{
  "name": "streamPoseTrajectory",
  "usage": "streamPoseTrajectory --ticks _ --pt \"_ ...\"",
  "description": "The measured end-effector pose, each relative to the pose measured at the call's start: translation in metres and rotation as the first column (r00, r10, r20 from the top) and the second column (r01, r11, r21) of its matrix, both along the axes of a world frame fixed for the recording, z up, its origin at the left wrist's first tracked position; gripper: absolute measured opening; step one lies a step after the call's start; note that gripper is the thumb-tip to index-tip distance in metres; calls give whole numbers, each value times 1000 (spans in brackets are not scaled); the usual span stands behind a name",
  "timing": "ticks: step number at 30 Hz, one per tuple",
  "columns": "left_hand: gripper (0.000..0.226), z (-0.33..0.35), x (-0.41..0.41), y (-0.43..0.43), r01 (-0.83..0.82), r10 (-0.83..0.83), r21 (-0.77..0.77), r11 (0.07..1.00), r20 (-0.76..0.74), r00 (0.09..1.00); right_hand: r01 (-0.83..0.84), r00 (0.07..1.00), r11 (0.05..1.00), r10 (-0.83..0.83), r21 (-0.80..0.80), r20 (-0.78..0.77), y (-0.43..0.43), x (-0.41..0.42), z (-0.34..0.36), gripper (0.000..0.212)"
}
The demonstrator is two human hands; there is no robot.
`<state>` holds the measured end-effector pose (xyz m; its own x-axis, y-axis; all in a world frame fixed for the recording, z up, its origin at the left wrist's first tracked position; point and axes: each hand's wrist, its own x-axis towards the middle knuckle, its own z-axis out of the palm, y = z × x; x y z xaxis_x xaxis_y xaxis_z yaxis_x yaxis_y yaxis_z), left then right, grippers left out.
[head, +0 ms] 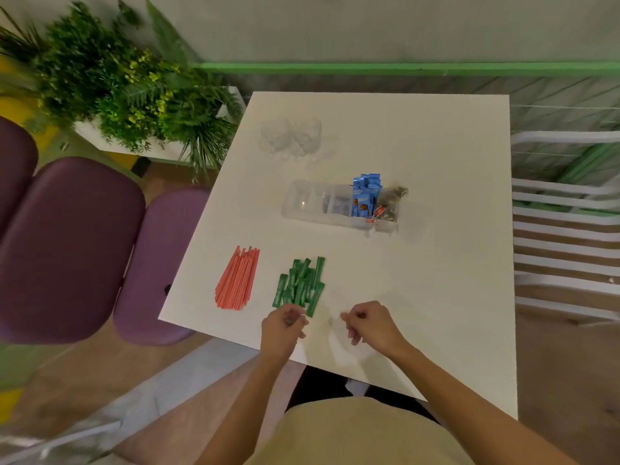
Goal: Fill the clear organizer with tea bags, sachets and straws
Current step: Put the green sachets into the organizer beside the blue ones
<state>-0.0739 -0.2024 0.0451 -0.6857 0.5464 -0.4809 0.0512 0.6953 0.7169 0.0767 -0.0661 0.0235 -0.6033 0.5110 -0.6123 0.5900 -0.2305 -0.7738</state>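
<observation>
On the white counter [436, 297], seen from the head camera, the clear organizer [318, 203] lies toward the far side. Its right-hand compartments already hold blue sachets [365, 193] and tea bags [391, 201]; its left compartments look empty. Nearer the person, a loose heap of green sachets [302, 285] lies beside a fanned bundle of red straws [238, 278], the two piles apart. Two clear glasses [290, 135] stand beyond the organizer.

The left hand [283, 325] is curled at the near end of the green heap, fingers closed on what looks like one or more green sachets, though blur keeps me from being sure. The right hand [369, 322] hovers just beside it, fingers loosely bent; it seems empty, but I cannot tell for certain.

The step in hand appears to be gathering the green sachets. To do it well, square them into one aligned stack with both hands first, pinch the stack across its middle, then stand it in an empty compartment rather than dropping pieces one by one. Loose sachets may slip or fan out, so keep the grip even.
</observation>
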Motion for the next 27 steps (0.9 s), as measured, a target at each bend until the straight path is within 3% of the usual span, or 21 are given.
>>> streamPoseTrajectory --ticks 4,5,8,12,15,19,23,27 --pt "13 2 -15 7 30 -31 -37 999 -23 999 -49 998 999 49 -18 33 -2 -11 5 35" --pt "13 -9 -93 23 110 -111 -39 993 -12 994 21 998 1000 -22 20 53 0 -79 2 34" --pt "12 -24 -128 34 188 -196 -94 978 -85 977 26 997 1000 -27 16 78 0 -97 3 28" --pt "5 -27 -116 45 209 -225 -171 963 -83 971 2 993 999 -8 47 118 -4 -93 -6 16" --pt "12 -30 -108 53 266 -283 -202 943 -60 957 9 985 996 -25 94 173 -5 -105 -13 14" --pt "15 -51 -127 66 385 -412 -259 886 -57 909 -24 945 983 -37 181 326 -3 -145 -23 15" --pt "11 -59 -139 65 451 -477 -247 858 -56 877 -80 885 971 -35 226 464 -6 -159 -28 23" --pt "11 -58 -149 62 426 -430 -160 890 12 903 -32 896 978 -64 206 439 -3 -161 -33 14"
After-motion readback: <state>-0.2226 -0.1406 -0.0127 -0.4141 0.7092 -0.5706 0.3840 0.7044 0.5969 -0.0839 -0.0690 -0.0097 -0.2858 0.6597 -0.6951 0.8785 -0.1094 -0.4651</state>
